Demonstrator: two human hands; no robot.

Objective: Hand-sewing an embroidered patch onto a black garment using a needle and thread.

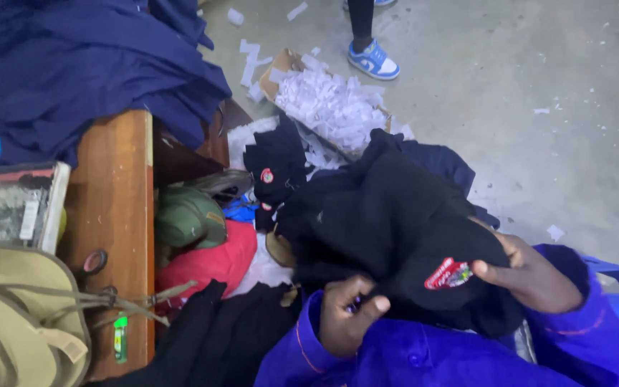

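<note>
A black garment (381, 222) with a red embroidered badge (449, 274) lies bunched over my lap. My right hand (521, 276) grips it just right of the badge, thumb on the cloth. My left hand (349, 315) holds its lower edge, fingers curled into the fabric. Both arms wear bright blue sleeves (402, 355). Another black piece with a small red badge (274, 168) lies beyond it on the floor pile.
A wooden table (112, 208) stands at left with dark blue cloth (87, 68), a khaki hat (16, 315) and a book. Red and green items (205, 251) sit beside it. A cardboard box of white paper scraps (331, 107) lies on the concrete floor; another person's blue shoe (374, 61) is beyond.
</note>
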